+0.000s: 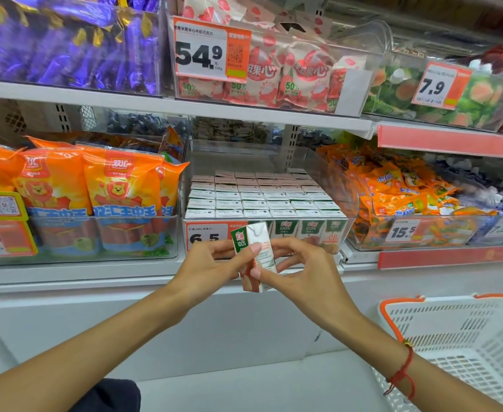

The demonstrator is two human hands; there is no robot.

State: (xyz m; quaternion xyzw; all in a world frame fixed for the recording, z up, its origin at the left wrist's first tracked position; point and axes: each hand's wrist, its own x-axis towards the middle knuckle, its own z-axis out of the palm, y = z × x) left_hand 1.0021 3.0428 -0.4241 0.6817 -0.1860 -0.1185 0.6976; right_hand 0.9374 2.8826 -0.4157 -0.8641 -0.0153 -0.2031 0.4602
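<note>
Squarely between both hands [262,263]: juice carton [254,254]

Two white shelves, one above other.

Top shelf [119,98]: clear bins [360,93] side by side. Purple candy [65,46] in left bin, pink-and-white bags [291,75] in middle bin, green-and-pink packs [479,96] in right bin. Big 54.9 tag [211,50] on middle bin front.

Bottom shelf [95,275]: more clear bins in row, close together. Left bin: orange sausage bags [122,191] standing up, lion on front. Middle bin: small juice boxes [262,197] in neat rows, packed tight. Right bin: heap of little orange packs [399,191]. 6.5 tag [205,237] and 15.5 tag [403,231] on bin fronts.
</note>
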